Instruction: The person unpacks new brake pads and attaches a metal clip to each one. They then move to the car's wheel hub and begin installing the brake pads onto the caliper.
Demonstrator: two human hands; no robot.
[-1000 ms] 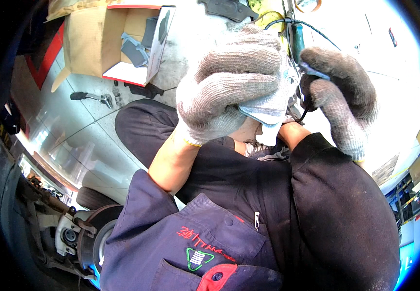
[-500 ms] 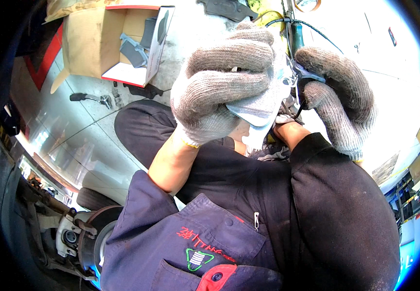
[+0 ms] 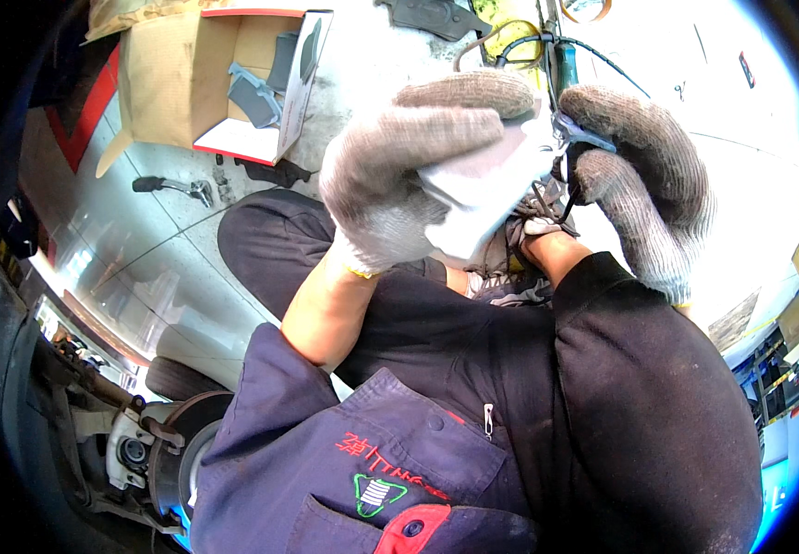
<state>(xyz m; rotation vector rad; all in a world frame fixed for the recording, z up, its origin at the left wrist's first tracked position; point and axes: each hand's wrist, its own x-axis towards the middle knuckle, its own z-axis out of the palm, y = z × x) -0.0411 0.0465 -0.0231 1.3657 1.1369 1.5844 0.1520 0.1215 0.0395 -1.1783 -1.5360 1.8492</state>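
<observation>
My left hand, in a knitted work glove, pinches a pale, flat, sheet-like piece with creased, angular edges. Glare washes out its surface, so I cannot tell its exact kind. Opposite it, my gloved right hand curls its fingers and thumb around a slim bluish-grey metal piece. Most of that metal piece is hidden by the glove. The two held pieces meet or overlap between my hands, above my shoe.
An open cardboard box at the upper left holds brake pads. A ratchet wrench lies on the tiled floor. Another dark brake pad is at the top, near a cable. A brake disc stands lower left.
My left fingers have straightened from a tighter curl, and the hand has lowered slightly. The pale piece has turned and shows more of its face. My right hand has barely moved.
</observation>
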